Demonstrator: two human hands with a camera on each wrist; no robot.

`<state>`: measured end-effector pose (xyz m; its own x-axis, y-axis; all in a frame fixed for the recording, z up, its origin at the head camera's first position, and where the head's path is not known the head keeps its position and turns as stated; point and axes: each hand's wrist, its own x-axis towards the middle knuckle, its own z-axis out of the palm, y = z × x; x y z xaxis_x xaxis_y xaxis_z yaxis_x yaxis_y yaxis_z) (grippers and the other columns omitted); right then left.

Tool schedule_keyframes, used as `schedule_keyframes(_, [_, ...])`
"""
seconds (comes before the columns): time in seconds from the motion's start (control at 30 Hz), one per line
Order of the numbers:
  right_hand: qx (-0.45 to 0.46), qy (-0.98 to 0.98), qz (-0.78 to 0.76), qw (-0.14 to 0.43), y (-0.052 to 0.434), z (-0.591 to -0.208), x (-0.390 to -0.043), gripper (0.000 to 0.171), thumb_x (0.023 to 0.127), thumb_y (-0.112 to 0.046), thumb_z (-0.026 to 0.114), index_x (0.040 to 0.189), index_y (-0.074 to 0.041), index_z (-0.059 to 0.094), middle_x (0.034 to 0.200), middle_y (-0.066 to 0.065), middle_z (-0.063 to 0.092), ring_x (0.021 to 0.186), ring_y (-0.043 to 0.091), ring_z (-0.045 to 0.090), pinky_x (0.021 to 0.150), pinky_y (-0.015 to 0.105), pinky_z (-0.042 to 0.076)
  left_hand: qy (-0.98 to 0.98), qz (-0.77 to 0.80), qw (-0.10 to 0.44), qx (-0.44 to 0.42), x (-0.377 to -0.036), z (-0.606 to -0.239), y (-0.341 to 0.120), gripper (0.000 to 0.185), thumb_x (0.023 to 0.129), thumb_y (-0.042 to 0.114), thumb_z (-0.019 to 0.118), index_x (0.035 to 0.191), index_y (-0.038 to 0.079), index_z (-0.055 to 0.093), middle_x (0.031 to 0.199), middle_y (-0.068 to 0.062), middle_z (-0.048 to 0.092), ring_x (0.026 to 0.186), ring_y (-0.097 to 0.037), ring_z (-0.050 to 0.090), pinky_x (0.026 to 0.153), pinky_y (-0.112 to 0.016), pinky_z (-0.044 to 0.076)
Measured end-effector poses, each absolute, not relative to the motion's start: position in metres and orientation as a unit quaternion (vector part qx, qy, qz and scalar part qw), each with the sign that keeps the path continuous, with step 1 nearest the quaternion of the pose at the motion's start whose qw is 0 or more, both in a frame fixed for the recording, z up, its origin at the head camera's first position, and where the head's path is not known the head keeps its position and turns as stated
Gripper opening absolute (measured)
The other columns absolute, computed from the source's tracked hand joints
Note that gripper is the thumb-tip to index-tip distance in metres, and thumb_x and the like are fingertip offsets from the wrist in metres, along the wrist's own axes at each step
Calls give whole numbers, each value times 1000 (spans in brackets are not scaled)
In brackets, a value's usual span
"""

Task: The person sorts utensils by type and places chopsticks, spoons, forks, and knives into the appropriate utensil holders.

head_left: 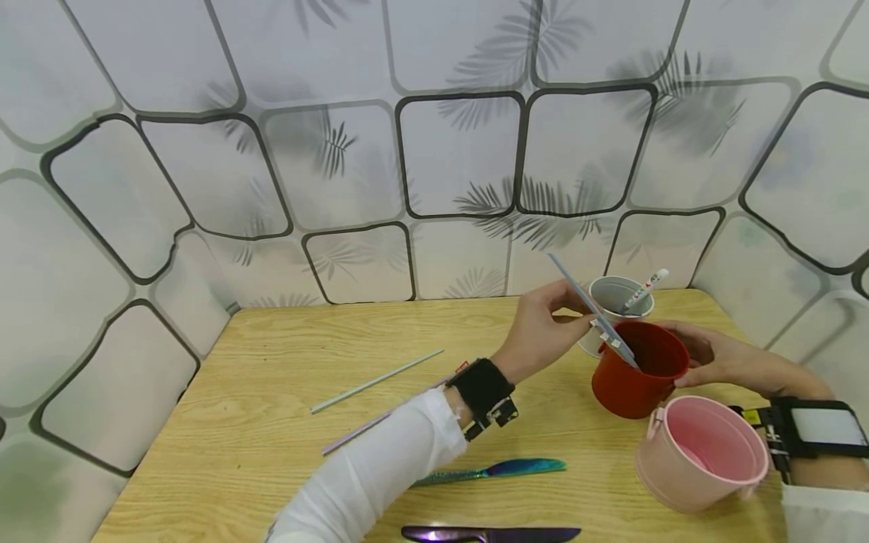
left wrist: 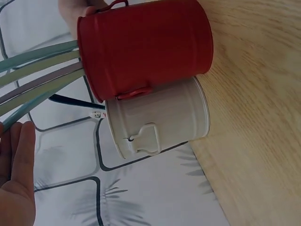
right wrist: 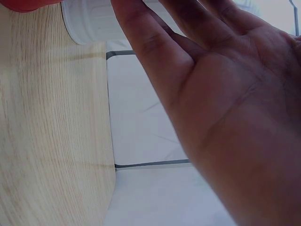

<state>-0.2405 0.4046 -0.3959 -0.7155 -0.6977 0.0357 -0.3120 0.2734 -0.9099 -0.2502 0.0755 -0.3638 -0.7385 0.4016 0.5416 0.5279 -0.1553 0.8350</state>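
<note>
In the head view my left hand (head_left: 546, 328) pinches a bundle of long, thin pastel sticks (head_left: 577, 290) between thumb and fingers. Their lower ends reach into the mouth of a red bucket (head_left: 627, 396). Teal, green and purple sticks (left wrist: 42, 80) fan out from its rim in the left wrist view, the left fingertips (left wrist: 21, 146) against the outermost one. On the bucket's far right side, my right hand (head_left: 726, 358) holds it, thumb near the rim and fingers behind. Only a red corner of the bucket (right wrist: 28, 4) shows in the right wrist view.
A white bucket (head_left: 591, 343) holding a marker (head_left: 645, 292) stands behind the red one. In front is a pink bucket (head_left: 668, 471). A pale green stick (head_left: 376, 381), a purple stick (head_left: 356, 432), a teal knife (head_left: 519, 467) and a dark purple knife (head_left: 529, 535) lie on the wooden table.
</note>
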Motion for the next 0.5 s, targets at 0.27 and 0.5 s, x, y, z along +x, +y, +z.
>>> schedule_keyframes(0.27, [-321, 784, -498, 186, 405, -396, -240, 67, 94, 13, 62, 154, 7, 32, 146, -4, 57, 128, 5, 57, 96, 26, 55, -687, -603, 65, -400, -246, -366, 79, 16, 93, -11, 67, 108, -3, 68, 102, -14, 71, 94, -4, 67, 84, -19, 58])
schedule_keyframes(0.5, [-317, 787, -496, 182, 404, -396, -241, 68, 94, 13, 62, 154, 8, 31, 146, -5, 57, 127, 7, 58, 95, 27, 56, -701, -543, 67, -457, -245, -369, 82, 14, 93, -12, 66, 102, -1, 68, 102, -13, 72, 96, -9, 68, 86, -14, 55])
